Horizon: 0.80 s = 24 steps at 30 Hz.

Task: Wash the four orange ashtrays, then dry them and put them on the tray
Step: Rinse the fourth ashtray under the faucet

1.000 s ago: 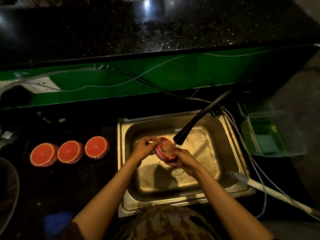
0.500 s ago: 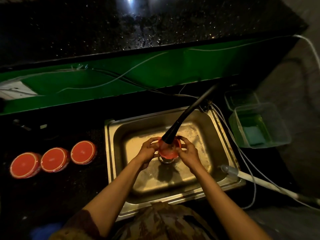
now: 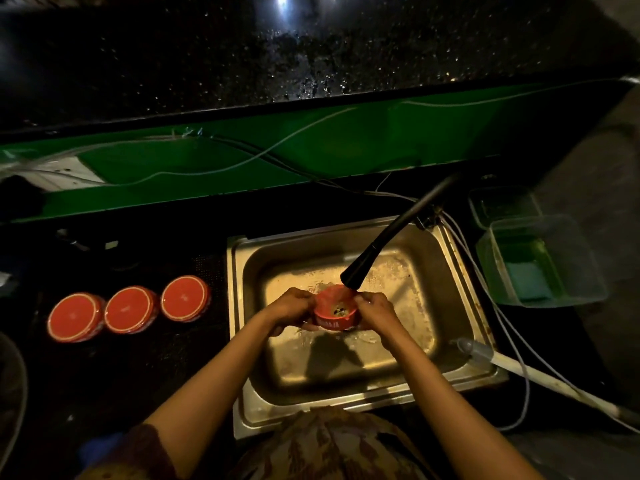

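Over the middle of the steel sink (image 3: 460, 271), just under the black faucet nozzle (image 3: 356, 273): one orange ashtray (image 3: 334, 308), gripped on either side by left hand (image 3: 289, 311) and right hand (image 3: 375, 311), fingers curled round its wall, mouth tipped up toward the camera. Along the counter's left part, well apart: three more ashtrays (image 3: 131, 310), upside down, in a row.

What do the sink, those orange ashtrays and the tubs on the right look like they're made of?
The sink looks like brushed steel: grey with dull reflections. The ashtray held by the left hand and right hand is glossy, perhaps glazed ceramic or enamelled metal; I can't tell which. The tubs look like clear plastic: see-through walls.
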Motion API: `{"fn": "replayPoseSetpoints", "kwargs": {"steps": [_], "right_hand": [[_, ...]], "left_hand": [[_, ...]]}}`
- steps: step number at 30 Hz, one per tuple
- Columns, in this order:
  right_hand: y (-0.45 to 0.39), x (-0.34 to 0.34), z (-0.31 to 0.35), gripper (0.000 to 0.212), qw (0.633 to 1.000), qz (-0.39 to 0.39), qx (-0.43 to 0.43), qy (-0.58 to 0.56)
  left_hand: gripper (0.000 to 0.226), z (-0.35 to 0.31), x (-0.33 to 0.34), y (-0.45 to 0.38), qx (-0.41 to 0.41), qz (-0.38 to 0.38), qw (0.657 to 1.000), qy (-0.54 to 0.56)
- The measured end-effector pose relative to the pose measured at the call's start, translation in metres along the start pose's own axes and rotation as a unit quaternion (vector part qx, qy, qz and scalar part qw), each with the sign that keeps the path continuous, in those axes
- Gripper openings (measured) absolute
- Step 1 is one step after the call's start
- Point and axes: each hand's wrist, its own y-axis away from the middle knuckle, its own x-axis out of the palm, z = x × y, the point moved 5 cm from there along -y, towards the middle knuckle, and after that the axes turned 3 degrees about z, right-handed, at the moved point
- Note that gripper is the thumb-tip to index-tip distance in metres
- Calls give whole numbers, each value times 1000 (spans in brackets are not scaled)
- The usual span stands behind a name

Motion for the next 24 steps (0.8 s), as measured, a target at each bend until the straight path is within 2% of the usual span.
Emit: {"fn": "replayPoseSetpoints", "kwargs": {"steps": [2,4,8,10,13,15,17,19,22,24], "right_hand": [[-3,13,-3,25,993,75,29,-83],[-6,24,-1,22,982,117,27,-144],[-17,36,0,43,940,111,23,-322],[-22,33,-1,50,931,87,14,-353],[-21,18,-4,50,938,52,-22,-341],[-17,4,-10,42,955,26,-54,-289],[-14,-8,-19,39,971,15,-71,-228],[-12,-15,-29,42,981,1,-59,-185],[-5,-21,-36,22,992,-17,-25,-125],[-3,-18,-37,17,994,8,6,-106]], "left_hand": [[14,-1,-14,5,-1,-39,999,-9],[19,-4,-27,7,19,-82,996,2],[33,-15,-38,5,104,-139,985,-14],[38,-21,-34,5,144,-149,978,-37],[40,-24,-18,1,175,-154,972,-30],[38,-21,-3,-9,152,-156,976,6],[26,-15,15,-18,100,-134,985,33],[13,-6,34,-20,38,-80,995,46],[21,9,41,-20,-10,-42,999,23],[22,17,35,-17,-37,-41,997,53]]}}
